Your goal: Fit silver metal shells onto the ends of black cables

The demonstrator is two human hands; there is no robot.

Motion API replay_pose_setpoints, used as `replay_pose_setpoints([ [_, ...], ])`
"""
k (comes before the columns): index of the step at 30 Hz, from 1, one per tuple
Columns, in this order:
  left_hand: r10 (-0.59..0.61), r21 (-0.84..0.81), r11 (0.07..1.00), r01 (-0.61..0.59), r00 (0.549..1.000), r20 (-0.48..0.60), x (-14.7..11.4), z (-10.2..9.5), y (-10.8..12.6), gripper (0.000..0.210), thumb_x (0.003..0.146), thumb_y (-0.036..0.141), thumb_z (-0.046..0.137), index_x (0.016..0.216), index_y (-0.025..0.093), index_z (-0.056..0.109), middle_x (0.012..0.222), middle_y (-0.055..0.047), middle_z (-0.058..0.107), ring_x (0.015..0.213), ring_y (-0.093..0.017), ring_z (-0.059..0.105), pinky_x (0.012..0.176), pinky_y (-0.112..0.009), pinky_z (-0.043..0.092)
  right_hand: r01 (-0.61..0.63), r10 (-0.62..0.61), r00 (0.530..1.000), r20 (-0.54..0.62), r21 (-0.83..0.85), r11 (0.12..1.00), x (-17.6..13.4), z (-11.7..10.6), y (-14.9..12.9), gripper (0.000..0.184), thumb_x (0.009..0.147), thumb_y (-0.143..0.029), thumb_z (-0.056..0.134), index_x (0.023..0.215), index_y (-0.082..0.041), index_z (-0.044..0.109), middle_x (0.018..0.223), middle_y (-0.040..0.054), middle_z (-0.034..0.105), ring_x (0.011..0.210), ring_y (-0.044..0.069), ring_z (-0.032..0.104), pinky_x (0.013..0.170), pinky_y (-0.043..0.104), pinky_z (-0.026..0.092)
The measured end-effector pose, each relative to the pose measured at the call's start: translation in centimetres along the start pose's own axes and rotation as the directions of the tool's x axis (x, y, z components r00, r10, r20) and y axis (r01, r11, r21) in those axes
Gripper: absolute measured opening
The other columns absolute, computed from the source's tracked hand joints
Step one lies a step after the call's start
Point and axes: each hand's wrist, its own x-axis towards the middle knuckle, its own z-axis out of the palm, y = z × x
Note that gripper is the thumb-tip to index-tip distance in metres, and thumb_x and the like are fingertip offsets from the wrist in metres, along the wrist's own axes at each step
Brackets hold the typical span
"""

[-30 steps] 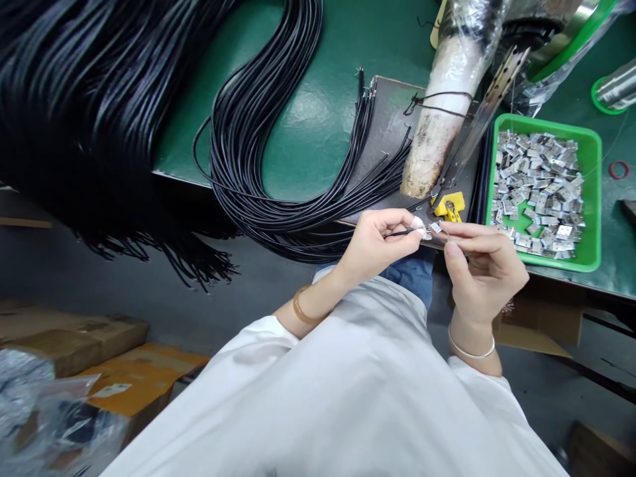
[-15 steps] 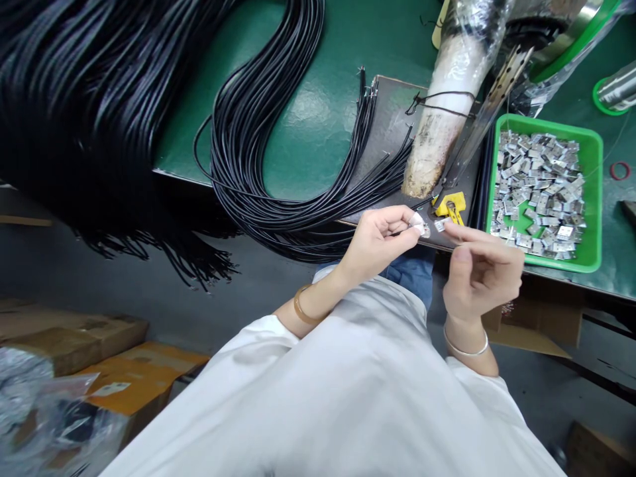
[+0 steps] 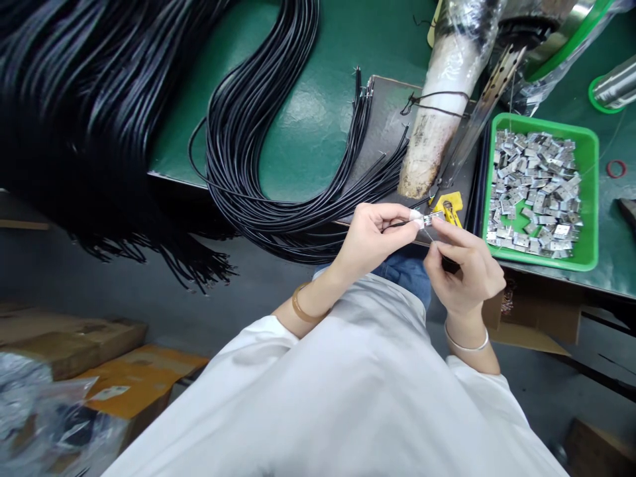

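Observation:
My left hand (image 3: 380,233) pinches a small silver metal connector (image 3: 433,217) between thumb and forefinger; its fingertips have white coverings. The right forefinger is at the connector's other end, where the piece brought by my right hand (image 3: 464,268) meets what the left holds. My right thumb is bent under the forefinger, and a thin wire (image 3: 430,236) runs up from near its tip. The joint between the small parts is mostly hidden by fingers. Just behind the hands lies a yellow clip-like piece (image 3: 453,202). Black cables (image 3: 298,218) lie to the left.
A green tray (image 3: 590,199) holds many silver metal connectors on the right. A white, wrapped tube (image 3: 432,126) slants down behind my hands. Wire spools (image 3: 619,89) stand at the upper right. Cable bundles (image 3: 94,132) hang over the table's left edge. Cardboard boxes (image 3: 144,377) sit below.
My right hand has moved left and slightly up, bringing its small metal piece against what my left hand holds. My left hand has barely moved.

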Motion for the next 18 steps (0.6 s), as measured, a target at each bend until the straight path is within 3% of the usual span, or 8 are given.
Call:
replay_pose_setpoints([
  [4, 0.04, 0.032, 0.999, -0.039, 0.999, -0.024, 0.2, 0.2, -0.1, 0.003, 0.074, 0.014, 0.075, 0.074, 0.012, 0.076, 0.069, 0.0, 0.072, 0.062, -0.006, 0.062, 0.061, -0.016, 0.049, -0.095, 0.093, 0.995, 0.023, 0.078, 0.992, 0.2, 0.0, 0.2, 0.022, 0.083, -0.005, 0.068, 0.096, -0.021, 0.063, 0.132, 0.0073, 0.071, 0.104, 0.023, 0.077, 0.08, 0.034, 0.069],
  [8, 0.057, 0.074, 0.996, -0.053, 0.997, -0.05, 0.5, 0.4, 0.0, 0.005, 0.075, 0.015, 0.073, 0.072, 0.012, 0.075, 0.065, 0.001, 0.068, 0.059, -0.005, 0.057, 0.057, -0.015, 0.046, -0.133, 0.13, 0.989, 0.066, 0.053, 0.99, 0.7, -0.1, 0.4, 0.016, 0.086, -0.008, 0.066, 0.096, -0.021, 0.064, 0.126, 0.0073, 0.073, 0.106, 0.025, 0.076, 0.086, 0.038, 0.069],
  [18, 0.048, 0.163, 0.986, -0.032, 0.994, -0.099, 0.4, 0.4, 0.4, 0.01, 0.078, 0.022, 0.072, 0.073, 0.013, 0.076, 0.067, 0.0, 0.068, 0.061, -0.007, 0.056, 0.06, -0.018, 0.047, -0.15, 0.148, 0.988, 0.045, 0.041, 0.988, 1.7, -0.1, -0.6, 0.017, 0.085, -0.007, 0.068, 0.093, -0.021, 0.065, 0.125, 0.0075, 0.074, 0.109, 0.026, 0.075, 0.085, 0.039, 0.069],
])
